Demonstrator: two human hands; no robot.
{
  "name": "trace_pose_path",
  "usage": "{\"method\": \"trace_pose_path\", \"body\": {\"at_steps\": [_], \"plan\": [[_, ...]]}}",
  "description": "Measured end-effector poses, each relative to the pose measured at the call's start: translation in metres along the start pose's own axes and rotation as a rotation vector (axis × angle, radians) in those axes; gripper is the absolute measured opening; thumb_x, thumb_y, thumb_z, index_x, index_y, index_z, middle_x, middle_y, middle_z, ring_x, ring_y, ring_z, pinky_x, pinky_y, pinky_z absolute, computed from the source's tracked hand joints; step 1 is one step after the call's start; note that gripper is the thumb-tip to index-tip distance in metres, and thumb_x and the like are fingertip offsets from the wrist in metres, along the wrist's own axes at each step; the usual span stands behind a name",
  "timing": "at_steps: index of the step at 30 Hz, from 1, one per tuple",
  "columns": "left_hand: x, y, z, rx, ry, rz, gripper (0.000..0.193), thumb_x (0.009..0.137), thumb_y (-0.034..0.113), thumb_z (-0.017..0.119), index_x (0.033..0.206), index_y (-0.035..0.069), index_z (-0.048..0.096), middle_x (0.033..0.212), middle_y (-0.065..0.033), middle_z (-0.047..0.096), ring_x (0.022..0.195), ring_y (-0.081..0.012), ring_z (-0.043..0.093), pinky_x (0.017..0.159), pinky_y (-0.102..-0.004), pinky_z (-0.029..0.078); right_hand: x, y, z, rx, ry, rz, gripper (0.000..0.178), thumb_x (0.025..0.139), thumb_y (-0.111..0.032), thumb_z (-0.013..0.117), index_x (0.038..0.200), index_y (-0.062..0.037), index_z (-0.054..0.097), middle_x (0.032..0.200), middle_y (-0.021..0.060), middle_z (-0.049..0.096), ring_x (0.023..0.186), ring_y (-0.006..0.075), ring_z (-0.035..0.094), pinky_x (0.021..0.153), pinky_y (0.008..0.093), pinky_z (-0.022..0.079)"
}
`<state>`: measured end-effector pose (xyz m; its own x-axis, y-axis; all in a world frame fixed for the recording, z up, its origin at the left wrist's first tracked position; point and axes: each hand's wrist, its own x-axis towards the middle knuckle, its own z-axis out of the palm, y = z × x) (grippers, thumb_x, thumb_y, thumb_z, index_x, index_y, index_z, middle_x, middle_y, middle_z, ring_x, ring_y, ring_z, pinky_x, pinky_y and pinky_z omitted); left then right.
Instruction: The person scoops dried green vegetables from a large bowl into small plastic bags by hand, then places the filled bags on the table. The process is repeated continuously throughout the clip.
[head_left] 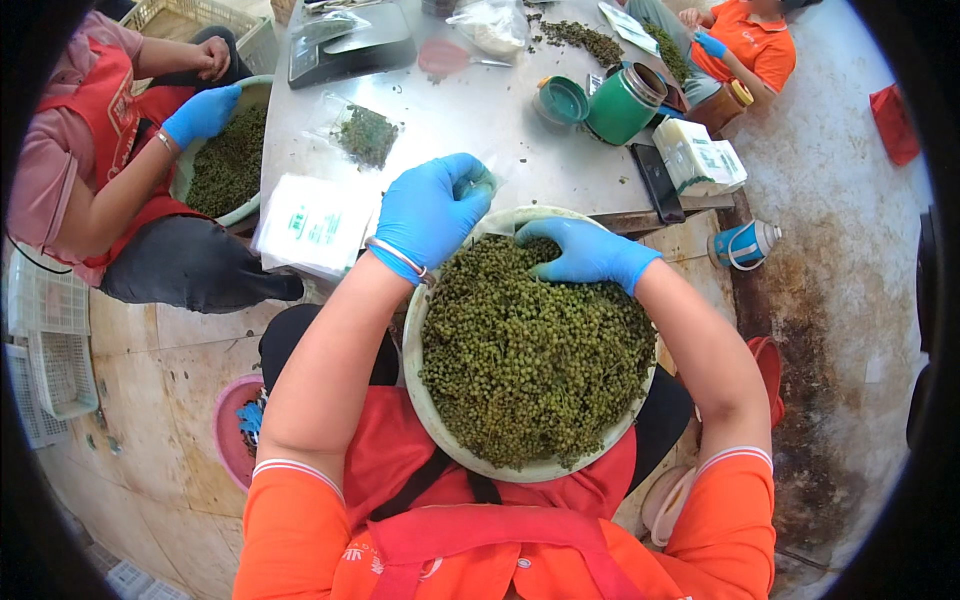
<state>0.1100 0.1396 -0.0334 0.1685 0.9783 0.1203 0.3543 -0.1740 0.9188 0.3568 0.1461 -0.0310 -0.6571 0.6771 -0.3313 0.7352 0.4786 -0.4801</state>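
Observation:
A wide pale basin (412,365) rests on my lap, heaped with small green peppercorns (535,360) on their stems. My left hand (430,207), in a blue glove, is above the far left rim. Its thumb and fingers are closed on what looks like a clear plastic bag (497,180), mostly hidden behind them. At the far side of the heap, my gloved right hand (592,252) curls its fingers and thumb around some peppercorns; the fingertips are partly buried.
A metal table (450,110) holds a stack of white packets (318,222), a filled clear bag (366,136), a scale (352,50), a green flask (625,103) and a phone (656,182). Co-workers sit left and far right. A pink basin (236,430) and blue thermos (744,245) stand on the floor.

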Motion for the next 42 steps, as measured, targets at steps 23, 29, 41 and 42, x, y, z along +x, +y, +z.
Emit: {"method": "trace_pose_path", "body": {"at_steps": [23, 29, 41, 42], "plan": [[0.016, -0.024, 0.021, -0.071, -0.225, -0.121, 0.014, 0.086, 0.013, 0.065, 0.092, -0.001, 0.065, 0.071, -0.006, 0.065, 0.058, -0.0118, 0.062, 0.058, -0.0277, 0.052, -0.058, -0.042, -0.054, 0.765, 0.293, 0.294, 0.036, 0.078, -0.014, 0.077, 0.11, -0.0015, 0.071, 0.102, 0.0063, 0.071, 0.094, 0.0114, 0.064, 0.089, 0.0272, 0.05], [0.005, -0.004, 0.049, -0.171, -0.208, -0.046, 0.01, 0.088, 0.008, 0.064, 0.094, 0.0, 0.065, 0.072, -0.0054, 0.065, 0.059, -0.0109, 0.062, 0.058, -0.0263, 0.052, -0.053, -0.034, -0.047, 0.96, 0.227, 0.233, 0.032, 0.083, -0.014, 0.073, 0.112, -0.0002, 0.071, 0.097, 0.0052, 0.07, 0.085, 0.0085, 0.062, 0.081, 0.0247, 0.05], [-0.018, 0.001, 0.066, -0.155, -0.063, 0.018, 0.015, 0.087, 0.014, 0.069, 0.099, 0.007, 0.068, 0.072, -0.0019, 0.064, 0.063, -0.0066, 0.055, 0.063, -0.0244, 0.049, -0.048, -0.048, -0.004, 0.463, 0.54, 0.286, 0.056, 0.075, -0.026, 0.084, 0.112, -0.0021, 0.049, 0.104, 0.0165, 0.063, 0.095, 0.0247, 0.066, 0.082, 0.0366, 0.052], [-0.019, 0.002, 0.066, -0.174, -0.067, 0.006, 0.015, 0.087, 0.013, 0.068, 0.1, 0.006, 0.068, 0.073, -0.0007, 0.064, 0.063, -0.0055, 0.054, 0.062, -0.0226, 0.048, -0.049, -0.046, -0.005, 0.453, 0.558, 0.283, 0.056, 0.075, -0.026, 0.084, 0.112, -0.0021, 0.05, 0.103, 0.0165, 0.063, 0.096, 0.0243, 0.065, 0.081, 0.0365, 0.052]]}}
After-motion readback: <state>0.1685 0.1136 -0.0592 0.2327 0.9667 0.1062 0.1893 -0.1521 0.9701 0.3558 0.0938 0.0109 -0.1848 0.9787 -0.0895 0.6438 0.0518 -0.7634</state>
